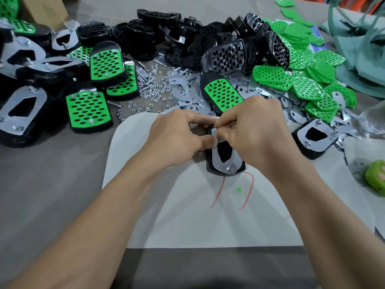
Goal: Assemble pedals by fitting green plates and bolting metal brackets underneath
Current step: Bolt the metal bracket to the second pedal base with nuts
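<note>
Forearms, left and right, come in from 7 and 5 o'clock over a white sheet and meet at frame centre. Pedal lies there upside down on the sheet, metal bracket uppermost; that orientation puts the bolt ends in reach for nutting. One bolt already shows through the bracket at its 6 o'clock end. Left hand grips the pedal from 9 o'clock, with the thumb pressed on the bracket edge and the index finger laid across the far end, probably to keep bracket and holes lined up. Right hand comes from 3 o'clock, fingertips pinching a small fastener at the bracket's 12 o'clock end; likely a nut, but too hidden to say. The work thus sits between and under both sets of fingertips. Supplies ring the sheet within reach: loose nuts and bolts at 11 o'clock, spare brackets just beyond the hands, green plates at 1 to 2 o'clock, finished pedals at 9 to 10 o'clock. Judged mid-bolting on this unit.
</note>
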Action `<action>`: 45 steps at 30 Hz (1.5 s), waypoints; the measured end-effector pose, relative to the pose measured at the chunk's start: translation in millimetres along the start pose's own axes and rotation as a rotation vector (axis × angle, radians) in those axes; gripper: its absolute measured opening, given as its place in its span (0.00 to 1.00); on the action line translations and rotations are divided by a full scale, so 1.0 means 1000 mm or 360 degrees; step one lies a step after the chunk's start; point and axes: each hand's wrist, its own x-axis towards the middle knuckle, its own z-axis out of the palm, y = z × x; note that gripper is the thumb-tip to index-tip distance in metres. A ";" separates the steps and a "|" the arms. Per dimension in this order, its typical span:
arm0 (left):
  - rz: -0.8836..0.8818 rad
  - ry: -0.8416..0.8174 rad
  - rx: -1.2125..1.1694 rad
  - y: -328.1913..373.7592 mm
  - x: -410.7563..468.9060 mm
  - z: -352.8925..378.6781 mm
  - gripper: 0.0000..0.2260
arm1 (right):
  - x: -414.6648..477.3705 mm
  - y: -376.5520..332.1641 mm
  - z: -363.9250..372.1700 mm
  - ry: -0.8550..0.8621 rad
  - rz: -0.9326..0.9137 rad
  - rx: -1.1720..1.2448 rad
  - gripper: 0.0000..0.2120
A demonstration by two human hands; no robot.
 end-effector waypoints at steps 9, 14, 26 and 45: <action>0.0046 -0.0011 0.0008 0.002 -0.001 -0.001 0.17 | 0.005 0.000 -0.005 -0.0081 -0.0021 -0.0032 0.06; -0.0018 0.0002 -0.0009 0.001 0.000 0.001 0.15 | 0.015 -0.011 -0.011 -0.0326 -0.0102 -0.0430 0.03; -0.0028 -0.0025 0.0007 0.001 -0.001 -0.001 0.11 | 0.014 -0.042 -0.028 -0.0761 -0.0397 -0.0955 0.21; -0.0010 -0.0008 0.0060 0.007 -0.004 -0.002 0.15 | 0.014 -0.021 -0.015 -0.0378 -0.0161 -0.0461 0.06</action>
